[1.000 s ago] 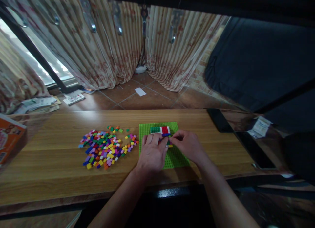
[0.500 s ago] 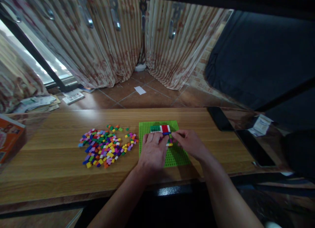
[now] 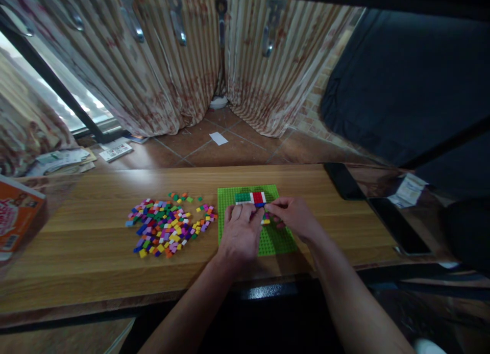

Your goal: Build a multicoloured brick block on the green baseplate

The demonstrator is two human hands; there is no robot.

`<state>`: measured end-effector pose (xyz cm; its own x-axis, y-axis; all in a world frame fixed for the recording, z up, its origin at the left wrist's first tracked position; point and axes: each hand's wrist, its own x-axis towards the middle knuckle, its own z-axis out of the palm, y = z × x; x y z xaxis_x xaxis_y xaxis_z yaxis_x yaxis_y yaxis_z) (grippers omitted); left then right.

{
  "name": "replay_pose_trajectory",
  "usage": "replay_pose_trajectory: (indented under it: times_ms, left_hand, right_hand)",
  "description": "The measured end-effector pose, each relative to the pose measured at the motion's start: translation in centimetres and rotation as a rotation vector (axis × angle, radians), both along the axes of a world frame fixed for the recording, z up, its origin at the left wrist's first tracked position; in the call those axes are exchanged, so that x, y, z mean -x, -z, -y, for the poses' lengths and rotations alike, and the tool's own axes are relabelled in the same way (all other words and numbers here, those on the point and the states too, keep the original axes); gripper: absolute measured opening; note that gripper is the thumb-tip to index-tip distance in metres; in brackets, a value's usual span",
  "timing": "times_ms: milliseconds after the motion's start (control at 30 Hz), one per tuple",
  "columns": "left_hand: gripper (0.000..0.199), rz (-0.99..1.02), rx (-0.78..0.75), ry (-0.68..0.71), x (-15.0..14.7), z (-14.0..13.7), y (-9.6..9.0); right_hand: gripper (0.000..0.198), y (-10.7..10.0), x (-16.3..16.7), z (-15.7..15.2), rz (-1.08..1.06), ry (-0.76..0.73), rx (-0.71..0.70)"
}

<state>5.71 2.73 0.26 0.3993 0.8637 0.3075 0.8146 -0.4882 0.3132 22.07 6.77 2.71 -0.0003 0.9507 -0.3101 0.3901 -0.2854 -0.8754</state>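
A green studded baseplate (image 3: 277,246) lies on the wooden table, carrying a small build of toy bricks. Green bricks (image 3: 242,197) and red bricks (image 3: 259,197) edged with white form its far side. My left hand (image 3: 240,231) rests over the plate, its fingers bent and pressed together against a blue toy brick (image 3: 260,205) at the near side of the red ones. From the right, my right hand (image 3: 293,216) pinches at that brick's right end; whatever is between the fingertips is hidden. Some yellow and purple bricks (image 3: 266,220) show between the hands.
Left of the plate spreads a pile of loose coloured bricks (image 3: 168,229). Two black phones (image 3: 343,181) lie along the table's right side, near a folded paper (image 3: 408,190). An orange box (image 3: 19,213) stands at the far left.
The view has shifted slightly. Both hands stay at the blue brick, the right fingertips a little closer to it. The bricks look the same.
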Motion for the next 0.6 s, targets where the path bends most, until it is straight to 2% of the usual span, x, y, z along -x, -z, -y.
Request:
replay_pose_trajectory:
  times_ms: [200,300,433,533,600]
  left_hand:
    - [0.038,0.034,0.019,0.017,0.3,0.3,-0.3]
    - [0.035,0.115,-0.017,-0.008,1.6,0.2,-0.7]
    - [0.027,0.289,-0.072,-0.216,6.0,-1.1,-1.4]
    - [0.023,0.334,-0.034,-0.412,10.5,-2.0,-2.0]
    - [0.023,0.289,0.040,-0.539,13.3,-2.1,-2.4]
  right_hand:
    - [0.026,0.0,-0.1,-0.2,-0.031,-0.027,0.023]
    - [0.030,0.3,-0.5,-0.1,-0.058,-0.055,0.063]
    - [0.042,0.5,-1.7,-0.2,-0.072,-0.005,0.038]
    - [0.046,-0.1,-2.4,-0.4,-0.099,0.086,-0.074]
    - [0.042,-1.3,-2.6,-0.2,-0.120,0.154,-0.180]
